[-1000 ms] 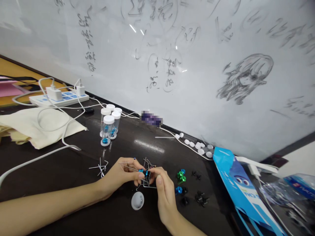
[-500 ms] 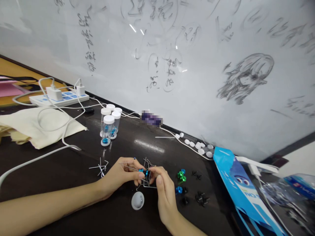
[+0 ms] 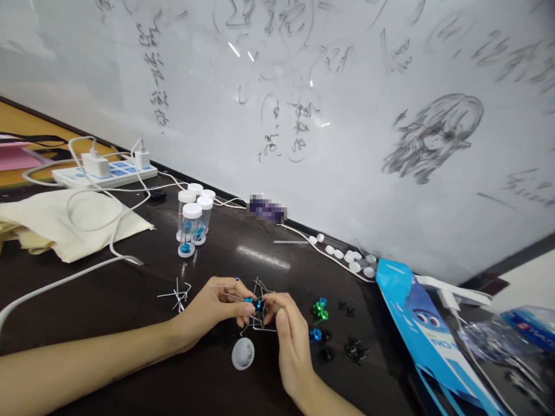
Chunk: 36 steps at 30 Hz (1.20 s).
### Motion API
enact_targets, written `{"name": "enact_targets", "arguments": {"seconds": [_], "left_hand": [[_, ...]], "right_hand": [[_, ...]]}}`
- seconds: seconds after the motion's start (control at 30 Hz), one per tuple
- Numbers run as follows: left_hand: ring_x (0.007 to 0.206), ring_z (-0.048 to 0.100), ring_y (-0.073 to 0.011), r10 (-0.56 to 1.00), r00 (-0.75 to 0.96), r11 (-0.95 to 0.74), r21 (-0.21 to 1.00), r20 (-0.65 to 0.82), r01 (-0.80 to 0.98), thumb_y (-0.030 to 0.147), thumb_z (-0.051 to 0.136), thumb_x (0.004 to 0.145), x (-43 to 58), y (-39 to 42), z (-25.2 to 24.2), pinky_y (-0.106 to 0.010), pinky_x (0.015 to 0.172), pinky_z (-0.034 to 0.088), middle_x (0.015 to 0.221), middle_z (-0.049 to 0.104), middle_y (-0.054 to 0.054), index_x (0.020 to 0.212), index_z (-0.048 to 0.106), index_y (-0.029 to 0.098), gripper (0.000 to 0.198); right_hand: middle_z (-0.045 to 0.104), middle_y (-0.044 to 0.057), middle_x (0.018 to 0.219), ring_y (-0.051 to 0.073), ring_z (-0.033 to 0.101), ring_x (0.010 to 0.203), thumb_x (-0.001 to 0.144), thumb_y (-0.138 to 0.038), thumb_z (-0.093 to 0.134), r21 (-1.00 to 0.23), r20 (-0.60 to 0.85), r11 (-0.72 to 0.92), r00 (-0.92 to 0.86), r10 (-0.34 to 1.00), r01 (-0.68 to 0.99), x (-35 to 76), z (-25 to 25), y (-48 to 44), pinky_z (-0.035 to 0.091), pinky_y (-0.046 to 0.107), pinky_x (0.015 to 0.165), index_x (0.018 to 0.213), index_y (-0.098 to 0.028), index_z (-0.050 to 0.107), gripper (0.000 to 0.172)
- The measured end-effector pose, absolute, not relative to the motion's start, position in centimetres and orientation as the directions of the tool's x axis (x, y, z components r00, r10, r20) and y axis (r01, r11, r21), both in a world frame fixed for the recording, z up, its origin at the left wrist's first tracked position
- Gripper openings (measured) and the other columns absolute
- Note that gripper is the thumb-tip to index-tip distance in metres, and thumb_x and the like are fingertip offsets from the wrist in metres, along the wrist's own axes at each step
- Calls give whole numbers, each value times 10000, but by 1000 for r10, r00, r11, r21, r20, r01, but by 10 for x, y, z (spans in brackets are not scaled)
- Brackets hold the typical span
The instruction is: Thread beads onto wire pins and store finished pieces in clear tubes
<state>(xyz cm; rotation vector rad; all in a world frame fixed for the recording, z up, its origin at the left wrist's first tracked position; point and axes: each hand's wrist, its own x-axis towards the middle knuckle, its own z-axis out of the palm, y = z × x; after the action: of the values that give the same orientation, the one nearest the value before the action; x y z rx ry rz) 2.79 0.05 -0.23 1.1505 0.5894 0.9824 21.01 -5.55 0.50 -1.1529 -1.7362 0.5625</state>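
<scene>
Both hands' fingers, left hand (image 3: 212, 309) and right hand (image 3: 289, 341), pinch the blue wire piece (image 3: 256, 304) between them.

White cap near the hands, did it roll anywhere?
No. The white cap sits at the same spot on the dark table, no nearer to or farther from the capped vials.

Two hands pinch a small blue part over a dark desk.
The left hand (image 3: 214, 309) and right hand (image 3: 291, 342) meet fingertip to fingertip on the blue part (image 3: 259, 304), with thin wires (image 3: 262, 288) sticking out around it. A white cap (image 3: 243, 353) lies just below them. Green parts (image 3: 321, 312) and black parts (image 3: 355, 349) lie to the right, capped vials (image 3: 193, 222) stand behind, and a whiteboard (image 3: 347, 86) rises at the back of the desk (image 3: 130, 277).
</scene>
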Motion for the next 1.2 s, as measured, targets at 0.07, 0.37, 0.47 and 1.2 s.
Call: {"name": "enact_targets", "arguments": {"seconds": [0.07, 0.37, 0.47, 1.2], "left_hand": [[550, 621, -111, 871, 482, 87, 937, 93, -338, 232, 814, 721, 28, 0, -2, -224, 573, 509, 635, 710, -9, 816, 725, 136, 162], [537, 620, -101, 877, 474, 97, 939, 77, -331, 217, 818, 716, 27, 0, -2, -210, 572, 508, 619, 715, -2, 809, 723, 137, 155], [536, 619, -98, 876, 477, 95, 938, 80, -332, 216, 816, 720, 28, 0, -1, -205, 570, 506, 613, 713, -1, 810, 725, 135, 151], [544, 625, -94, 874, 477, 83, 938, 95, -338, 217, 815, 724, 27, 1, -5, -195, 572, 510, 628, 715, 2, 816, 731, 141, 146]], "right_hand": [[578, 25, 830, 207, 542, 800, 1025, -415, 289, -764, 454, 454, -119, 883, 457, 210, 5, -56, 398, 349, 760, 1097, -267, 618, 368], [581, 23, 880, 197, 539, 794, 1024, -417, 301, -789, 444, 442, -102, 890, 427, 211, 3, -56, 403, 343, 757, 1134, -278, 591, 340], [572, 17, 838, 201, 534, 799, 1027, -417, 289, -772, 448, 450, -119, 886, 449, 211, 4, -56, 394, 343, 759, 1101, -281, 609, 355], [573, 21, 861, 203, 546, 815, 1025, -420, 291, -763, 459, 463, -125, 879, 451, 211, 3, -55, 390, 355, 774, 1106, -293, 614, 357]]}}
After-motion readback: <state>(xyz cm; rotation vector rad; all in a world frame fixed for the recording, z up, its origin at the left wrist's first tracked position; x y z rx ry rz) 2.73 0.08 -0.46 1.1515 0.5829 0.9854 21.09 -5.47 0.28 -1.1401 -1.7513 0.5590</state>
